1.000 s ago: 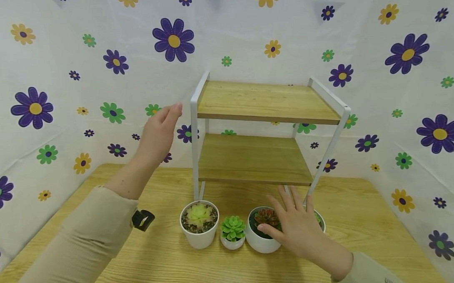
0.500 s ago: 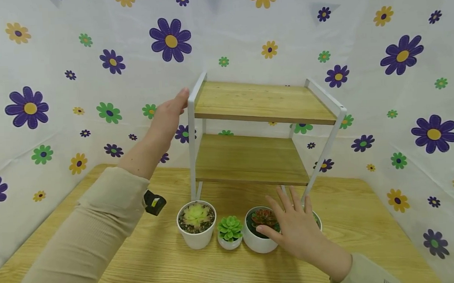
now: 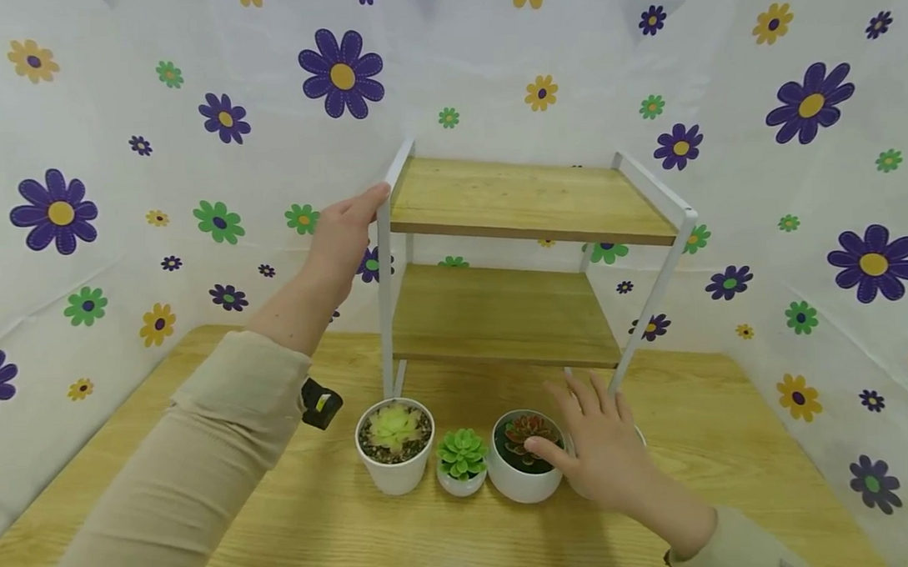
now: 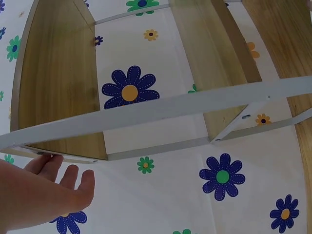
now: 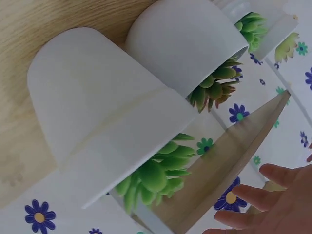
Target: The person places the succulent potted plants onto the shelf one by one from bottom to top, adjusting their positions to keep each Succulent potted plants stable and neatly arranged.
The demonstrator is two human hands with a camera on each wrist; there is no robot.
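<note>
My left hand (image 3: 340,241) touches the upper left corner of a two-tier shelf rack (image 3: 534,197), its fingers against the white side frame (image 4: 161,112). Loosely bent fingers show outside the frame in the left wrist view. My right hand (image 3: 610,457) is spread over the right end of a row of potted succulents, holding nothing. Under it stands a white pot (image 5: 107,107) with a green succulent (image 5: 156,175), mostly hidden in the head view. Left of that are a pot with a reddish succulent (image 3: 526,473), a small green succulent (image 3: 462,454) and a pot with a pale yellow-green succulent (image 3: 395,465).
The pots stand on a wooden table (image 3: 343,538) in front of the rack. The rack's lower board (image 3: 500,311) is below the top one. A flower-patterned cloth (image 3: 461,58) surrounds the back and sides.
My left hand has moved right and up to the rack's upper left corner. The right hand has shifted slightly right over the pots. The pots and rack stand as before.
</note>
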